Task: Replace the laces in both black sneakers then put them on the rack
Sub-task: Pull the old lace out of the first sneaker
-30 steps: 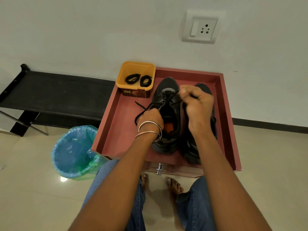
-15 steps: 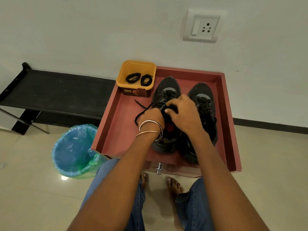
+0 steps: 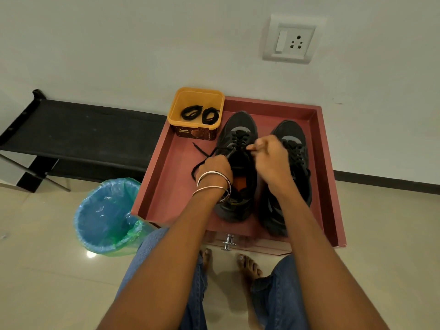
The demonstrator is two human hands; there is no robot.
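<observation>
head view looks down on a shallow reddish-brown wooden tray in the middle of the frame, holding two black mesh sneakers side by side, toes toward the white wall. the left black sneaker sits at frame centre with its tongue area open and an orange insole patch showing; the right black sneaker lies just beside it, partly covered by the right forearm. the left hand, with two thin silver bangles at the wrist, has its fingers curled round a loose black lace that trails left across the tray floor. the right hand pinches the lace between thumb and curled fingers just above the left sneaker's upper eyelets. a yellow square plastic tub sits in the tray's upper left corner, touching the left sneaker's toe, with two coiled black spare laces inside. a black fabric rack stands at left, and a blue-lined bin sits at lower left.
</observation>
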